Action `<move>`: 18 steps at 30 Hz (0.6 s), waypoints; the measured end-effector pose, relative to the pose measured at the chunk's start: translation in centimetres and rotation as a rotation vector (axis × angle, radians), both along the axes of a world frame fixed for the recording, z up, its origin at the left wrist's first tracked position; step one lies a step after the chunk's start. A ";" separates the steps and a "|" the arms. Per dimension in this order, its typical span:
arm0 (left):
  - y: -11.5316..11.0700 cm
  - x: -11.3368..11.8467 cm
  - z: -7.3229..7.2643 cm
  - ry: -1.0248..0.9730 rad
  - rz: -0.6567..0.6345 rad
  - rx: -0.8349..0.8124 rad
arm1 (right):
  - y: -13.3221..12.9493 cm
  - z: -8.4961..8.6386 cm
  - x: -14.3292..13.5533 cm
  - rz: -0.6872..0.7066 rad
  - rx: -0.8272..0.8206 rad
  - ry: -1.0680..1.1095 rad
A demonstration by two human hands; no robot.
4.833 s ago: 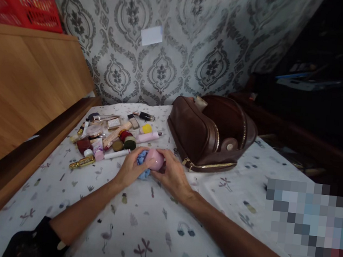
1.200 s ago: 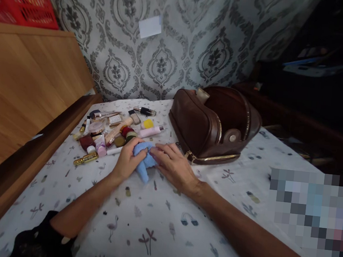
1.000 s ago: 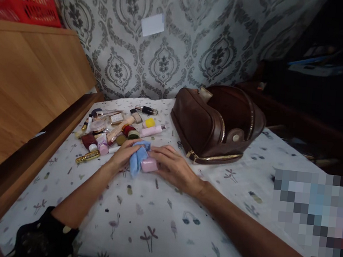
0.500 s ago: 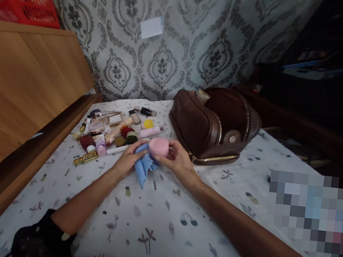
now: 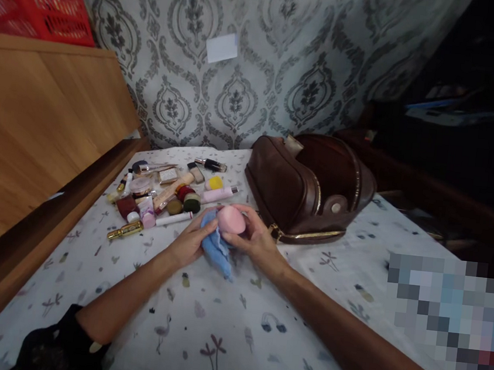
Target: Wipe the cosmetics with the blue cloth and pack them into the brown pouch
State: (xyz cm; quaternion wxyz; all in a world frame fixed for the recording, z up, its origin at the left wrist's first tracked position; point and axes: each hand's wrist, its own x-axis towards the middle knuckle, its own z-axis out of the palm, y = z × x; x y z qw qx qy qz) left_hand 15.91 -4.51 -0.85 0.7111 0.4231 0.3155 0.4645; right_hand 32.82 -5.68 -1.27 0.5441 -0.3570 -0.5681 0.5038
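Note:
A rounded pink container [image 5: 231,220] is held above the table between my two hands. My right hand [image 5: 259,242] grips it from the right side, with the thumb at its lower front. Bunched in my left hand [image 5: 195,239] is a blue cloth [image 5: 217,254], pressed to the container's left side and hanging down below it. Just behind my hands lie a pale pink tube [image 5: 219,194] and a slim white tube [image 5: 174,219]. The container's underside is hidden by fingers and cloth.
A brown leather bag [image 5: 280,182] with its zip undone stands behind my right hand. Several cosmetics, including a gold tube [image 5: 125,230] and a yellow-topped jar [image 5: 215,183], lie at the left back. A wooden panel [image 5: 51,111] borders the left; a red crate [image 5: 37,1] sits on it.
The pink container has tilted in my fingers, its top now facing more toward the front. The blue cloth's hanging end has swung to the right. The view has shifted slightly.

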 end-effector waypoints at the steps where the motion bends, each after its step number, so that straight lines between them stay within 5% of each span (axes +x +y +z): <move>1: -0.1 0.0 0.0 -0.003 -0.010 -0.009 | 0.1 -0.1 0.0 -0.007 0.025 -0.035; 11: -0.3 -0.4 0.7 0.029 0.012 0.024 | -0.5 0.4 0.4 -0.164 0.191 -0.284; 18: -0.2 1.2 1.9 0.052 0.270 -0.124 | -1.3 2.8 1.1 -0.224 0.322 -0.332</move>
